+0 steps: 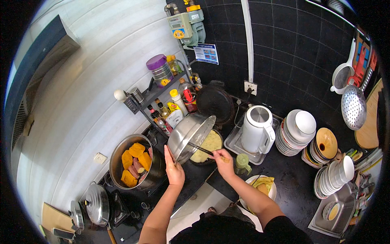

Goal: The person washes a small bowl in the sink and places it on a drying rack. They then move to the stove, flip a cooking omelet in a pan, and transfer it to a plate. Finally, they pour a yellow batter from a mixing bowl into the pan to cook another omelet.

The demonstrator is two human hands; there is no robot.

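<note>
A stainless steel mixing bowl (183, 134) is tipped on its side, its mouth facing a round pan of pale yellow batter (208, 147). My left hand (174, 170) grips the bowl by its lower rim. In my right hand (224, 163) is a pair of dark chopsticks (199, 148), whose far ends reach into the bowl. Some pale residue clings to the bowl's inner wall. The bowl hides part of the pan. Just right of my right hand stands a green-tinted lidded oil jug (242, 163).
Left of the bowl, a large steel pot (113, 164) holds orange pumpkin pieces and sweet potatoes. A white electric kettle (258, 129) stands on a tray. Further right are stacked dishes (294, 128) and a sink (317, 218). Below my right forearm sits a plate with folded pancakes (264, 184).
</note>
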